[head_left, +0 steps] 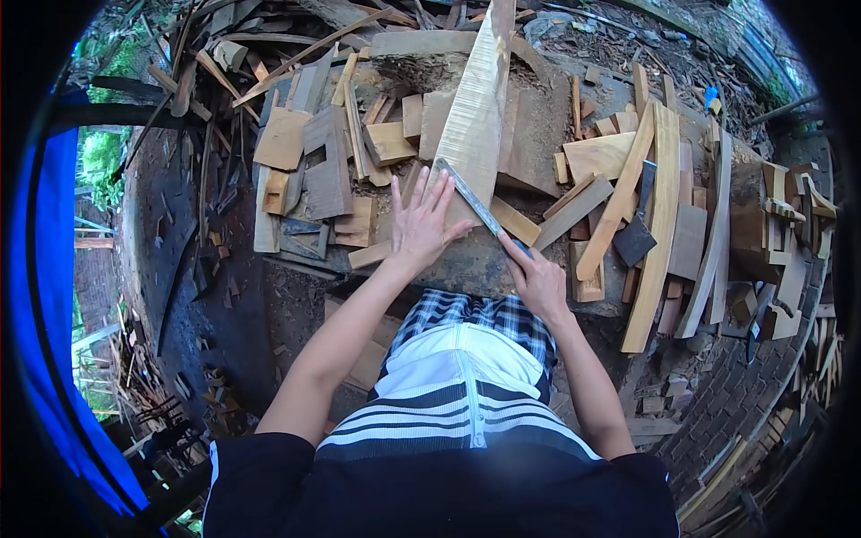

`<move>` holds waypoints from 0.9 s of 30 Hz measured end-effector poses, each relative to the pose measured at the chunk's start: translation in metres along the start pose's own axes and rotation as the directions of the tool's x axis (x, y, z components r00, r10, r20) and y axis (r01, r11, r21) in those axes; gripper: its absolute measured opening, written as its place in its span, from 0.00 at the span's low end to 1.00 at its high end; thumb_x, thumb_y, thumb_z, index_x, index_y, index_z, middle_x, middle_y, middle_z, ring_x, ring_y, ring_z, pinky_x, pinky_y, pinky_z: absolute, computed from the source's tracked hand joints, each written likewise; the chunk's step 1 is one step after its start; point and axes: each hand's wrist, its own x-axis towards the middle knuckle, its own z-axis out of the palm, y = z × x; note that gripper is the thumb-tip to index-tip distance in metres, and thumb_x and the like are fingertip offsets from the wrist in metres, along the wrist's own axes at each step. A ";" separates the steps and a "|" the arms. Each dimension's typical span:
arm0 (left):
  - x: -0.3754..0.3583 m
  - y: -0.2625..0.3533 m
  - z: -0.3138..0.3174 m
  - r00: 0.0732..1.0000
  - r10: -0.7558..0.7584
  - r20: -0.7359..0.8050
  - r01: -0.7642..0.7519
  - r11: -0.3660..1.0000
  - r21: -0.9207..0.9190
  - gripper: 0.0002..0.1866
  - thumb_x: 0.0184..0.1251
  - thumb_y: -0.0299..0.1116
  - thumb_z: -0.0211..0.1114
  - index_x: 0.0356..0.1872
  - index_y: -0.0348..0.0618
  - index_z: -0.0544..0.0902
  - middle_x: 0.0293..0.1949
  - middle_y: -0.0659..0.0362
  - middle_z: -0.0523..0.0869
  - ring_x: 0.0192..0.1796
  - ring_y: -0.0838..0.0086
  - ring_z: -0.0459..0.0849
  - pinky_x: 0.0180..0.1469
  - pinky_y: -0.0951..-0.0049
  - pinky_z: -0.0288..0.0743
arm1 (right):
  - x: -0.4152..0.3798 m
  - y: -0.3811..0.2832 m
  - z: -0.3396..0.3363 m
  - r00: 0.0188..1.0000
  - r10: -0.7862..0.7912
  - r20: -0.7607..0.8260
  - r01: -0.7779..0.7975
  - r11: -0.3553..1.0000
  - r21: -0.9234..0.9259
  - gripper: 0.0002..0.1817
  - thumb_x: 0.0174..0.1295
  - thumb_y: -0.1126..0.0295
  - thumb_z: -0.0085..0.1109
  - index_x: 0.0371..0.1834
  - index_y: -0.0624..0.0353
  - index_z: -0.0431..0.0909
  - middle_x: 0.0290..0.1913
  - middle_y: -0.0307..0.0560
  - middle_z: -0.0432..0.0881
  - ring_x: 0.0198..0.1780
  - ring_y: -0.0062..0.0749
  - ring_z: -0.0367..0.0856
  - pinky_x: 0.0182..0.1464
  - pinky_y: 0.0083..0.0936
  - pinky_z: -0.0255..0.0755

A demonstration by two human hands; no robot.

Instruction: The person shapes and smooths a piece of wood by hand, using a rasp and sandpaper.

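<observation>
Plank (473, 112): pale, streaky-grained and tapering, it's lying lengthwise in front of the person, its wide near end reaching in between the two hands.
Metal tool (470, 195): long and narrow, it's slanting across the near part of the plank, its far tip sitting close to the left fingertips.
Left hand (421, 220): it's spreading flat, palm down, at the plank's near left side; the fingers are opening wide and aren't wrapping around anything.
Right hand (538, 278): it's gripping the near end of the metal tool, the fingers closing around it.
Surface (448, 273): dark and worn, it's carrying the plank and a whole crowd of wood pieces.
Left-side offcuts (329, 184): blocks and flat bits are piling together beyond and beside the left hand.
Right-side strips (664, 224): long curved lengths are fanning out well to the right of the right hand.
Dark square-ended piece (635, 240): it's resting among those strips.
Blue sheet (45, 287): it's hanging at the far left edge of the view.
</observation>
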 end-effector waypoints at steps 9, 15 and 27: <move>0.009 -0.009 -0.006 1.000 -0.030 0.005 0.029 0.999 0.039 0.44 0.69 0.70 0.47 0.74 0.45 0.66 0.76 0.60 0.66 0.82 0.62 0.49 0.77 0.35 0.25 | 0.015 0.001 0.000 0.999 -0.045 0.010 0.045 0.999 -0.026 0.27 0.69 0.60 0.56 0.72 0.27 0.69 0.42 0.54 0.85 0.35 0.50 0.86 0.35 0.40 0.80; 0.004 -0.002 0.004 0.998 -0.055 -0.012 0.055 0.998 0.005 0.45 0.68 0.70 0.48 0.75 0.46 0.66 0.78 0.62 0.62 0.82 0.63 0.48 0.78 0.36 0.26 | 0.011 0.005 0.001 0.999 -0.039 -0.020 0.039 0.999 0.014 0.28 0.69 0.60 0.55 0.72 0.24 0.68 0.30 0.51 0.79 0.29 0.50 0.83 0.30 0.43 0.77; -0.012 -0.004 -0.002 0.998 0.011 -0.066 -0.014 0.999 -0.032 0.42 0.67 0.69 0.52 0.70 0.44 0.73 0.71 0.60 0.72 0.79 0.60 0.58 0.77 0.35 0.33 | -0.006 0.000 0.007 0.999 -0.021 0.038 0.020 0.999 0.030 0.28 0.69 0.60 0.56 0.72 0.24 0.69 0.31 0.52 0.81 0.30 0.48 0.85 0.30 0.41 0.78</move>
